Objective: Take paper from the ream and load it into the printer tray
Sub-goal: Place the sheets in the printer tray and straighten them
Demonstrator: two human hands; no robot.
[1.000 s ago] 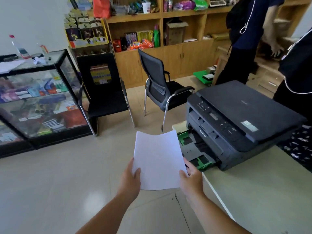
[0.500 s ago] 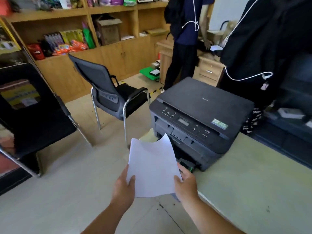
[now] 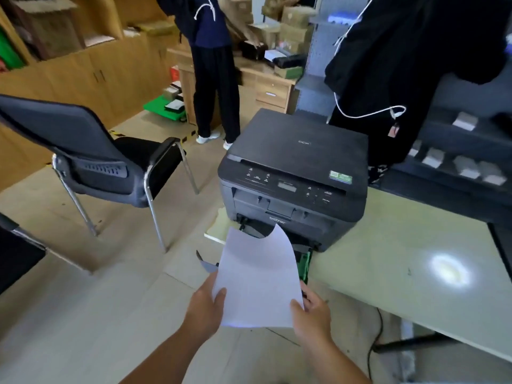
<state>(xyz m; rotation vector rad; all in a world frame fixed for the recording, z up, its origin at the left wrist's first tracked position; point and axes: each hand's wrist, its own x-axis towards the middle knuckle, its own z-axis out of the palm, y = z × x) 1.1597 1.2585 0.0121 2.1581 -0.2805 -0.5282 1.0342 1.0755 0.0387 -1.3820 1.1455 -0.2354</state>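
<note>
I hold a thin stack of white paper (image 3: 259,281) in front of me with both hands. My left hand (image 3: 205,309) grips its lower left edge and my right hand (image 3: 311,314) its lower right corner. The sheets curl at the top and hang over the pulled-out printer tray (image 3: 303,261), whose green guides show at the right. The dark grey printer (image 3: 296,173) stands on the pale table just beyond the paper. The paper hides most of the tray. No ream is in view.
The pale table (image 3: 401,273) runs to the right, with a black cable beneath. A grey office chair (image 3: 110,164) stands to the left on the tiled floor. One person in dark clothes (image 3: 213,65) stands behind the printer, another (image 3: 401,65) at the right.
My view has swung to the right and nearer to the printer. The paper, still in both hands, now lies over the open tray instead of to its left.
</note>
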